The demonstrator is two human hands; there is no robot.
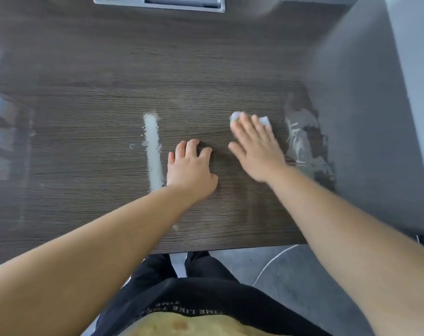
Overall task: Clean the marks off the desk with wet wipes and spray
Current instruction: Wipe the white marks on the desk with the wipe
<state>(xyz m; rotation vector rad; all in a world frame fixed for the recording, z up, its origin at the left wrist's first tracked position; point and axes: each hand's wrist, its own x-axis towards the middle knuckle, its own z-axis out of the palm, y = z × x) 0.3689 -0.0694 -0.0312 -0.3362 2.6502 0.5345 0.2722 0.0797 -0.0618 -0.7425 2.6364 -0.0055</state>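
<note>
Closest to the person, a small pale fleck (175, 227) lay on the desk (85, 202) not far from its front edge, beside the left forearm. It could easily be missed if the wiping stayed further out.

The bigger risk was the streak of white foam (154, 151) running away from the person. Its near end disappeared behind the left wrist, so any shift of that arm could drag foam across the wood grain and onto the skin. Left too long, it might also dry into a mark of its own.

The left hand (191, 166) sat just right of the streak, palm down. Its fingers were bent with their tips on the desk, and it held nothing; I judged it to be a brace.

A little further out, the right hand (254, 149) was laid flat with straight, spread fingers, pressing the wet wipe (264, 120) against the surface rather than gripping it. Only two pale bits of the wipe showed past the fingertips. This hand was blurred, so how much wipe lay beneath it was hard to say; pinned only by pressure, it could bunch up or slip free in a fast stroke.

To the right stood a grey panel (356, 117) that a wide sweep might knock. At the far edge was a grey cable tray (157, 3). No spray bottle was in view.
</note>
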